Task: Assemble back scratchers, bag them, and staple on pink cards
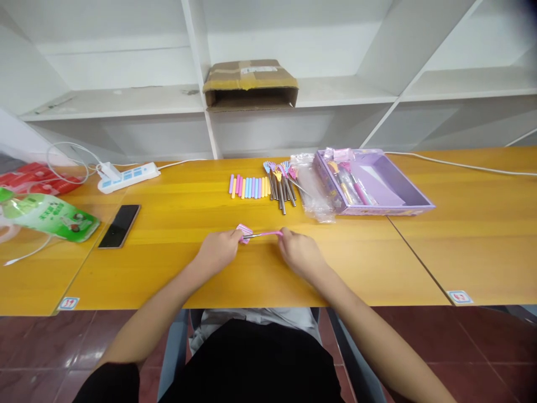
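Observation:
Over the front of the table, my left hand [220, 248] and my right hand [302, 253] are both closed, with a slim back scratcher [263, 234] stretched level between them. Its metal end reaches my left fingers; its pink end is pinched in my right fingers. A small pink patterned piece [245, 228], perhaps a card, shows at my left fingertips. Beyond my hands lie a row of pastel handle sleeves [250, 187] and a heap of metal back scratchers [282, 190] with coloured hand-shaped heads.
At the right, a purple box [388, 209] holds wrapped back scratchers, with clear plastic bags [316, 193] beside it. To the left are a phone [119, 226], a green-and-white pouch [54, 215], a power strip [129, 177] and red packets [39, 180]. A cardboard box [251, 75] sits on the shelf.

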Demonstrator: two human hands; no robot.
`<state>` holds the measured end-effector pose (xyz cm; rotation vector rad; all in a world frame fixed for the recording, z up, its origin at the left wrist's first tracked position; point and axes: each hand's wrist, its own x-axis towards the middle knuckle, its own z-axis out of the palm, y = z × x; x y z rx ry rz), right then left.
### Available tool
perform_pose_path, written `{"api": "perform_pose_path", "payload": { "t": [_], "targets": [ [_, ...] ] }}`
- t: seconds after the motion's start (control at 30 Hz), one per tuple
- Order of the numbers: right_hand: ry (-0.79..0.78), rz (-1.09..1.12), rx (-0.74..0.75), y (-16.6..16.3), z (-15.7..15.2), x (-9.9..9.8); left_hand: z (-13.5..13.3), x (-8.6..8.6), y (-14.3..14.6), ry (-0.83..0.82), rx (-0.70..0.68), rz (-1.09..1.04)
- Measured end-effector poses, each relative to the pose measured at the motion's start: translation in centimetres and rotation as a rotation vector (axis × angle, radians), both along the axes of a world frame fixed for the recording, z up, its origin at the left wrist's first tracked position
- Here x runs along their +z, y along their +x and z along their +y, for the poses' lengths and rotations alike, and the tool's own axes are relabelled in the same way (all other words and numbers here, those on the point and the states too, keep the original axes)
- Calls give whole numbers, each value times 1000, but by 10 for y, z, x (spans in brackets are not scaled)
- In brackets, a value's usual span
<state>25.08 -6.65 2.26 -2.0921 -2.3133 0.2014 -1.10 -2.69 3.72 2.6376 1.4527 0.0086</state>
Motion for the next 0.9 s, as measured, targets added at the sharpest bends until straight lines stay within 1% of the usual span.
{"api": "perform_pose_path", "payload": {
  "t": [0.1, 0.2, 0.27, 0.3, 0.33, 0.4, 0.43, 0.47, 0.5, 0.57, 0.6, 0.67, 0.77, 0.83, 0.9],
  "targets": [
    [-16, 4, 20, -18, 5, -2, 3, 3, 9, -21, 9, -2],
    [11, 15, 24, -14, 21, 5, 11, 8, 9, -59, 3, -42],
    [40, 32, 33, -1, 38, 13, 17, 7, 9, -99, -5, -125],
    [48, 66, 67, 8, 49, 16, 19, 5, 9, -112, 3, -186],
    [55, 112, 121, 18, 60, 19, 21, 1, 9, -119, 24, -259],
    [72, 294, 309, 42, 82, 18, 23, -9, 9, -133, 93, -438],
    [120, 355, 334, 54, 92, 16, 23, -15, 9, -143, 130, -535],
    [195, 373, 287, 67, 101, 11, 23, -21, 9, -157, 156, -629],
    [284, 349, 184, 78, 107, 6, 23, -26, 8, -167, 170, -714],
    [425, 235, -32, 99, 115, -5, 22, -35, 5, -164, 171, -841],
    [461, 173, -120, 107, 116, -11, 22, -39, 4, -157, 169, -887],
    [445, 85, -229, 119, 115, -21, 21, -44, 3, -160, 174, -963],
    [348, 47, -312, 126, 112, -28, 19, -48, 5, -213, 195, -1045],
    [311, 42, -343, 127, 112, -30, 16, -49, 7, -262, 201, -1053],
    [288, 35, -392, 126, 113, -29, 13, -48, 9, -311, 184, -1011]
  ]
}}
